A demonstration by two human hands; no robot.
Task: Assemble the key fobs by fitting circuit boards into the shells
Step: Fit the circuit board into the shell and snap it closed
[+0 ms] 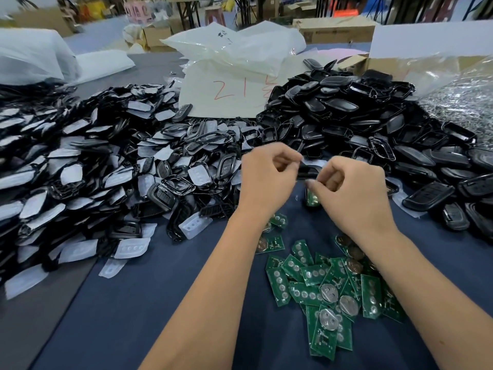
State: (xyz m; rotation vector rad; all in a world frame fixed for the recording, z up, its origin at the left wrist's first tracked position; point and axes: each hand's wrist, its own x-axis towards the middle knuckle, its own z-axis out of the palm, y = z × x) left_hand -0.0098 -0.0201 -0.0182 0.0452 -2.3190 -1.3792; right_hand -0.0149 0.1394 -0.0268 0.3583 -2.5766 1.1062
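Fingers (289, 158) of the left hand (266, 177) and right hand (354, 190) curl, pinching a black shell (309, 170) between them, its long axis running 9-to-3. Shell piles crowd 9 through 3 o'clock; bare tabletop (160, 303) opens at 7; circuit boards (320, 284) lie at 5.

The light is bright and even and seems to come from above, so shadows under the arms on the blue worktop (138, 311) are soft and faint. The black shells (346, 113) shine with little white spots, and the clear bag (458, 84) glitters. Both hands look a bit blurry, the far room is fuzzy, and the edges bend outward.
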